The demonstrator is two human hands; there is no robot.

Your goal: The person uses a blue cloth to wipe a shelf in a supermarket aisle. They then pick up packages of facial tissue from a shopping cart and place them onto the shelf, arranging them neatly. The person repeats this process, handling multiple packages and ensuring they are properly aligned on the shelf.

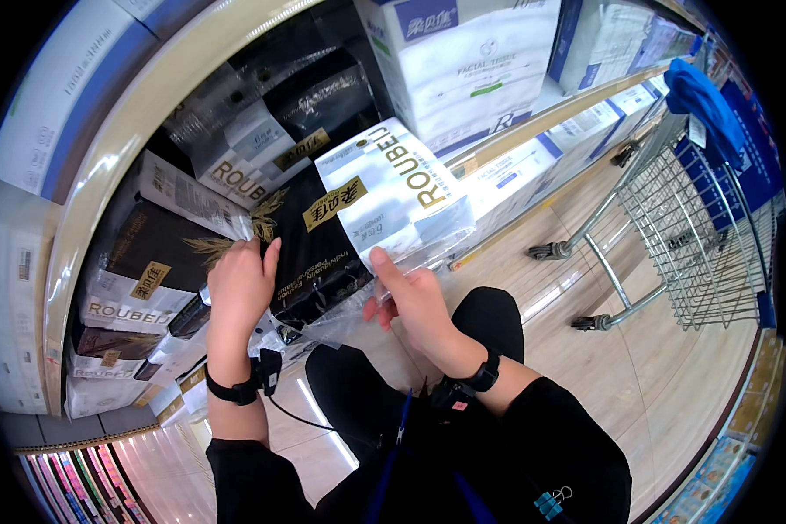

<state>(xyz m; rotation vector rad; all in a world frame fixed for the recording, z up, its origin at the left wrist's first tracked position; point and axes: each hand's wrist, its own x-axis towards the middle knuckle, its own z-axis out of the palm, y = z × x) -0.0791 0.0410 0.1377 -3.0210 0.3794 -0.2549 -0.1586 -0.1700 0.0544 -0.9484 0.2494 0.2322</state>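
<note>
A plastic-wrapped pack of tissues (327, 249), black with a white end and gold marks, sits tilted at the front of the shelf between my hands. Its left edge is in the grasp of my left hand (240, 281), thumb along the side and fingertips partly hidden. My right hand (417, 307) pinches the near right corner, thumb on top and fingers curled below, where loose clear wrap hangs. Left of it lies another black-and-white tissue pack (140, 253). More wrapped packs (244, 148) stand behind.
Large white-and-blue tissue cartons (476, 65) stand at the back, with more on the lower shelf (506, 175). A pale shelf edge (96, 175) curves at left. To the right, a wire shopping cart (699, 236) with a blue cloth (707, 109) stands on the tiled floor (576, 384).
</note>
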